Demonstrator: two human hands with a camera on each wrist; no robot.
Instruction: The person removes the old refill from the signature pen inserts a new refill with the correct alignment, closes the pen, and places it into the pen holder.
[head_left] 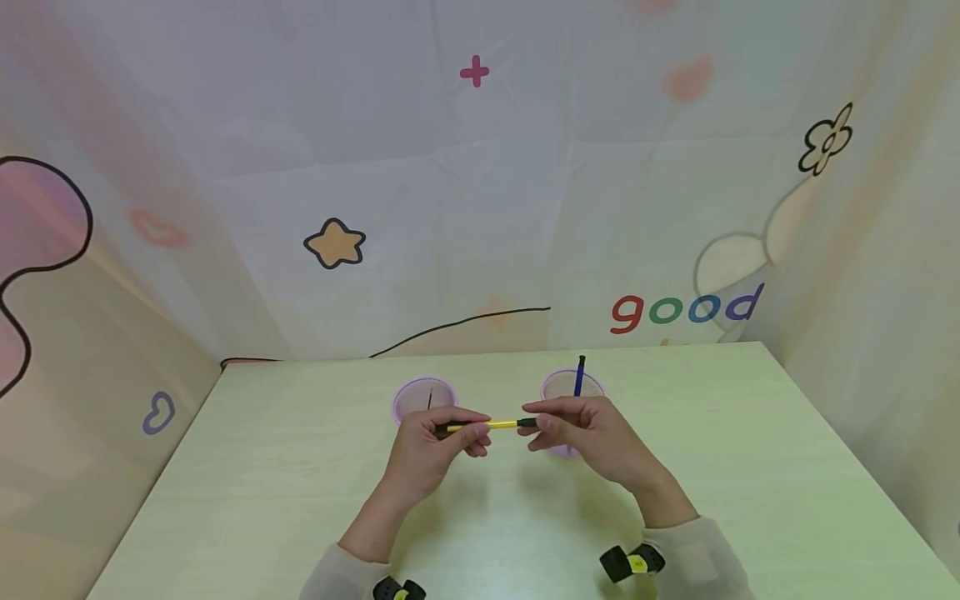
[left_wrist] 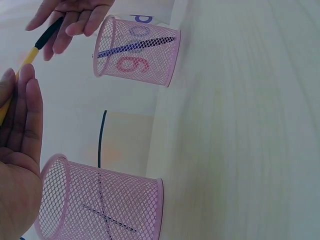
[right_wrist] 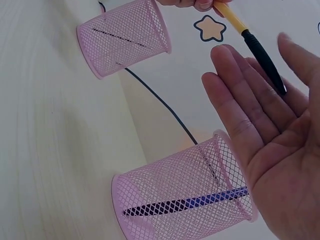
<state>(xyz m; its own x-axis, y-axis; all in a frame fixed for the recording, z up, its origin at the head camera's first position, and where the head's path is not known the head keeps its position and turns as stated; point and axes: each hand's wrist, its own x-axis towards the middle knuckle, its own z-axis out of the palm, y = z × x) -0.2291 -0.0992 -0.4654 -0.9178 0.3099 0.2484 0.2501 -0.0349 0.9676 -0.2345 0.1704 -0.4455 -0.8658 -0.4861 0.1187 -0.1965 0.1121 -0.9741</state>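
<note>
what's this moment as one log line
left hand pinches yellow pen | right hand, straight-fingered, by pen's black end | blue pen in mesh cup | second cup left of it

There are two hands (head_left: 431,457) (head_left: 592,435), two pens (head_left: 502,425) (head_left: 580,377), two mesh cups (left_wrist: 155,67) (left_wrist: 132,197), one thin stick (left_wrist: 120,223), two sleeves (head_left: 341,575) (head_left: 701,554), two wrist devices (head_left: 390,590) (head_left: 617,564), one table (head_left: 285,475), one printed star (head_left: 334,244) and one printed word (head_left: 665,311).

Head view | 7 o'clock: left sleeve (head_left: 341,575), pale grey; left wrist camera (head_left: 387,590), black, yellow centre | 5 o'clock: right sleeve (head_left: 697,560), pale grey; right wrist camera (head_left: 617,565), 2 black blocks, yellow centre | left hand (head_left: 426,457), right hand (head_left: 596,433): bare
</note>
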